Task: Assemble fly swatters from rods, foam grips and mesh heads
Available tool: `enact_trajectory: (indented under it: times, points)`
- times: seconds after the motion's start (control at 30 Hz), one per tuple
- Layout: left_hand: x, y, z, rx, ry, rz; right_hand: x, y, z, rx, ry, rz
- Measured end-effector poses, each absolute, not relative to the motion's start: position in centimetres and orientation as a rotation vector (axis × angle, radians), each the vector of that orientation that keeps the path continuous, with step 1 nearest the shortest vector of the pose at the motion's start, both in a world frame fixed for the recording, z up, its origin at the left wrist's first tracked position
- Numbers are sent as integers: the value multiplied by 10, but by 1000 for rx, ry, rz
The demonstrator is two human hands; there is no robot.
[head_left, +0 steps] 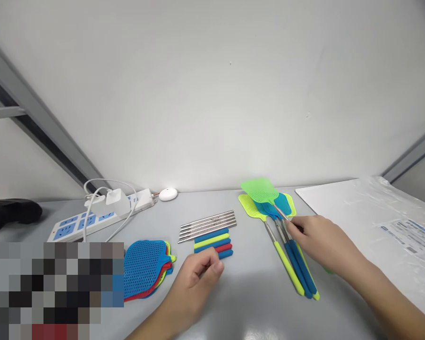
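Observation:
My right hand point(317, 238) is closed round the metal shaft of a green fly swatter point(260, 190), whose mesh head tilts up above the other swatters. Beneath it lie several whole fly swatters point(288, 269) with yellow and blue handles, side by side on the grey table. My left hand point(196, 285) is loosely curled, thumb against the fingers, with nothing visible in it. Just beyond it is a row of loose blue, yellow and red handles point(212, 239). Behind those, bare metal rods point(208, 225) lie parallel. A stack of swatter heads point(145, 267), blue on top, rests left of my left hand.
A white power strip point(65, 230) with plugged chargers point(117, 202) and a looping cable lies at the back left, near a round white device point(167, 194). A plastic-wrapped white package point(371, 212) with a label covers the right side. A pale wall point(212, 118) stands behind.

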State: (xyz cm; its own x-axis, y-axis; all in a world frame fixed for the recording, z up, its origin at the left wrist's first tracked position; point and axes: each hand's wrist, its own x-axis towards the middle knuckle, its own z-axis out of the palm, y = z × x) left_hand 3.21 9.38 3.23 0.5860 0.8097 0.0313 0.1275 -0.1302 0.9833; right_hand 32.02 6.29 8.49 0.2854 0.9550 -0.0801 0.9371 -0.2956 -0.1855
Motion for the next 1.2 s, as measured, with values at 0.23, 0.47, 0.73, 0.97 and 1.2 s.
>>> enact_trajectory:
  times: [0.23,0.47,0.73,0.97,1.2]
  points:
    - [32,87,35,1845,791,650,308,66,73,-2503,-1921,167]
    - [31,84,34,2058,760,565,302,63,67,-2502,-2003,122]
    - [30,84,33,2145,718,589,302,63,63,-2474,-2050,80]
    - [30,83,34,2168,708,607,301,64,60,-2486,-2138,57]
    - [29,85,35,2176,693,641,303,63,60,-2457,-2207,7]
